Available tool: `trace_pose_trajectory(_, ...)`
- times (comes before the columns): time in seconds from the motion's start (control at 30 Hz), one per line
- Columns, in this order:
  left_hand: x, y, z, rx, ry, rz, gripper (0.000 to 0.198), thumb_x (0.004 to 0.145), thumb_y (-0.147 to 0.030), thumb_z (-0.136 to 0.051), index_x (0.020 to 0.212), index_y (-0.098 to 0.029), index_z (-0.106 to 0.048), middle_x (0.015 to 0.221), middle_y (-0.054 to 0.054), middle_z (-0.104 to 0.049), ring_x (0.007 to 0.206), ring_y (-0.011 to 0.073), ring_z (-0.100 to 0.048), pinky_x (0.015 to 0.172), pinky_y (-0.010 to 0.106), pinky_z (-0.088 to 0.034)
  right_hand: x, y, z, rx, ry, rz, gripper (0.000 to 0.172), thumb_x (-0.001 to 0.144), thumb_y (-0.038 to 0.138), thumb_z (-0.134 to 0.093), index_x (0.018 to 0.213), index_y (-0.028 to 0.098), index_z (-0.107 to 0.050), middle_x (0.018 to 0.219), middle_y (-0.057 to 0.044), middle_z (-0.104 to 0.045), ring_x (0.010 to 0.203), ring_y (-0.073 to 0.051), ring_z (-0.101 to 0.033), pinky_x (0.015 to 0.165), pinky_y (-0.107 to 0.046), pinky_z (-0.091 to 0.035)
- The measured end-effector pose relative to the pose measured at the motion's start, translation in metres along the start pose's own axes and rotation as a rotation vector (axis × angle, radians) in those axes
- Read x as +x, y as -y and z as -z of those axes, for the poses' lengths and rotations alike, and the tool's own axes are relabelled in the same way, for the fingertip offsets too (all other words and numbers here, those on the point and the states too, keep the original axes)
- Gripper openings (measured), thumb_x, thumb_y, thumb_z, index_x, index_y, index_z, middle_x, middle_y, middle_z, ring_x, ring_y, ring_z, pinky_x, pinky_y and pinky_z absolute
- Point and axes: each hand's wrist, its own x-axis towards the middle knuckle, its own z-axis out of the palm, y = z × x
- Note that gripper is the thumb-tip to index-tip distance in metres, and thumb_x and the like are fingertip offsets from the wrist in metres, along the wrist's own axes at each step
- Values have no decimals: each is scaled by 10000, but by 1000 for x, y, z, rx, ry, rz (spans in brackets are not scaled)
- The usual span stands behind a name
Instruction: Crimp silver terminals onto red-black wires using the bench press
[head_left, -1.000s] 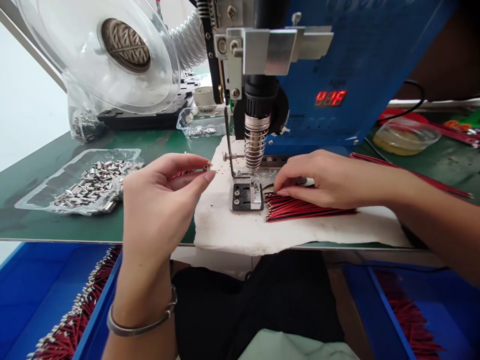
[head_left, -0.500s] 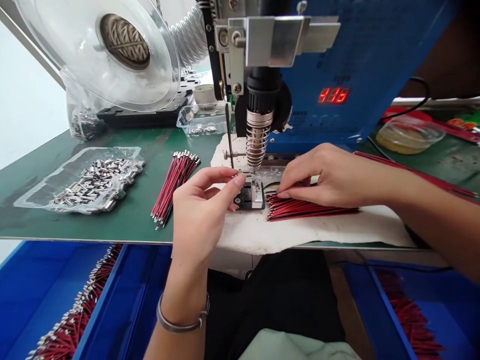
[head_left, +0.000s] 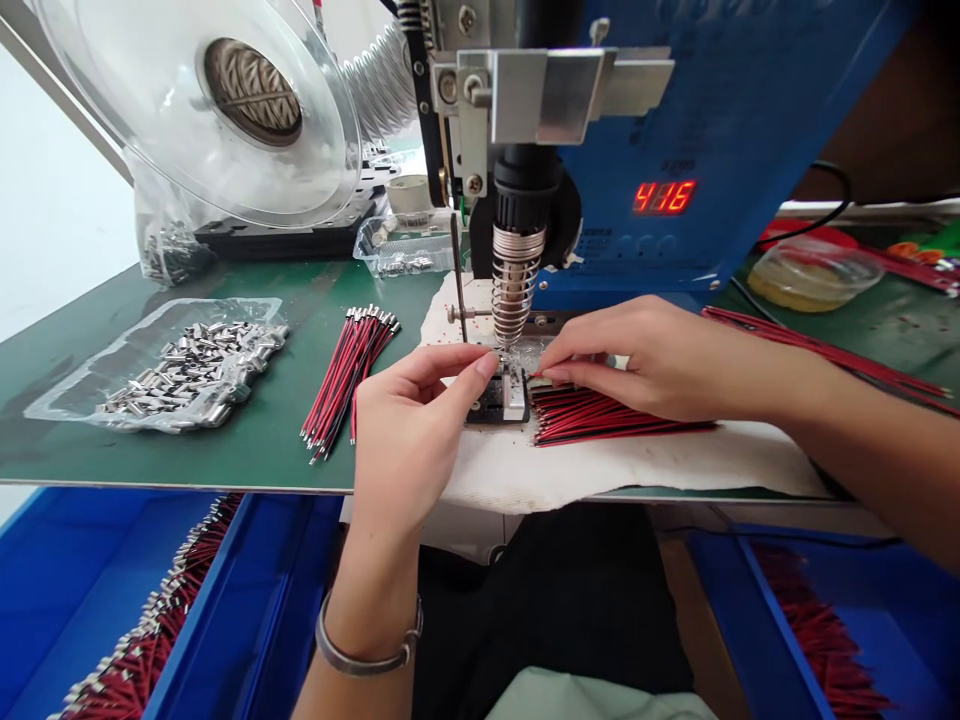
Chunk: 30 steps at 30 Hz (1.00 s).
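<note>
My left hand (head_left: 420, 430) is closed in a pinch just left of the soldering machine's tip (head_left: 508, 338). Between its thumb and forefinger is a small metal part, mostly hidden by the fingertips. On the other side of the tip, my right hand (head_left: 637, 355) pinches a wire with a red end (head_left: 535, 375). Below that hand, a bundle of red and black wires (head_left: 600, 415) lies on a pale cloth (head_left: 517, 475). A small black metal fixture (head_left: 491, 402) sits under the tip, between my hands.
Left on the green table (head_left: 97, 325) are a plastic tray (head_left: 56, 405) of small metal parts and a pile of wires with metal ends (head_left: 349, 375). A clear reel (head_left: 150, 90) stands behind. Blue bins (head_left: 262, 590) with wires sit below the edge. The blue machine (head_left: 637, 120) reads 416.
My right hand has lifted from the wire bundle and moved left with a wire. My left hand has shifted slightly right, closer to the tip. The display changed from 415 to 416.
</note>
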Motion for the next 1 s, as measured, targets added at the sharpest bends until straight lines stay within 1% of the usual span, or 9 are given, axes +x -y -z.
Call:
trace_pose_trajectory(0.17, -1, 2, 0, -37, 33, -17, 175, 789, -380, -797, 869, -225, -812, 857, 44, -763, 752, 172, -666, 664, 265, -519, 4, 2, -10, 28, -167, 86, 256, 1031, 272, -450, 1072, 162, -678, 967, -58, -686, 859, -146, -632, 755, -251, -452)
trace_pose_trajectory(0.3, -2, 2, 0, -60, 36, -14, 188, 794, -386, -795, 873, -216, -803, 877, 48, -763, 760, 169, -665, 669, 255, -515, 5, 5, -16, 8, -247, 50, 215, 1004, 248, -502, 992, 149, -692, 890, -52, -686, 794, -141, -623, 706, -253, -445)
trace_pose_trajectory(0.4, -2, 2, 0, -56, 34, -22, 179, 802, -382, -789, 871, -217, -798, 907, 48, -765, 783, 170, -670, 674, 248, -514, 5, 9, -17, 32, -273, -32, 161, 969, 269, -579, 931, 166, -696, 788, -11, -695, 672, -118, -600, 649, -253, -435)
trace_pose_trajectory(0.47, -2, 1, 0, -50, 37, -20, 173, 800, -379, -791, 861, -217, -796, 908, 47, -766, 788, 169, -671, 673, 242, -511, 5, 12, -17, 53, -288, -63, 134, 946, 273, -616, 903, 172, -693, 748, 6, -692, 630, -108, -587, 624, -250, -433)
trace_pose_trajectory(0.63, -2, 1, 0, -45, 49, -15, 184, 807, -391, -785, 854, -213, -791, 869, 47, -763, 769, 162, -666, 665, 237, -503, 5, 17, -18, 51, -336, -73, 116, 926, 247, -635, 860, 175, -699, 745, 3, -703, 632, -111, -598, 604, -256, -430)
trace_pose_trajectory(0.73, -2, 1, 0, -61, 48, -15, 183, 804, -390, -789, 853, -213, -788, 904, 48, -764, 789, 164, -670, 682, 242, -511, 5, 18, -20, 54, -359, -90, 112, 918, 248, -645, 855, 176, -704, 742, 8, -710, 613, -104, -595, 593, -254, -429)
trace_pose_trajectory(1.0, -2, 3, -1, -63, 45, -20, 169, 811, -387, -784, 862, -226, -791, 928, 45, -765, 819, 170, -680, 715, 249, -525, 6, 18, -23, 57, -368, -117, 111, 915, 240, -641, 853, 177, -708, 764, 17, -727, 603, -89, -592, 589, -241, -427)
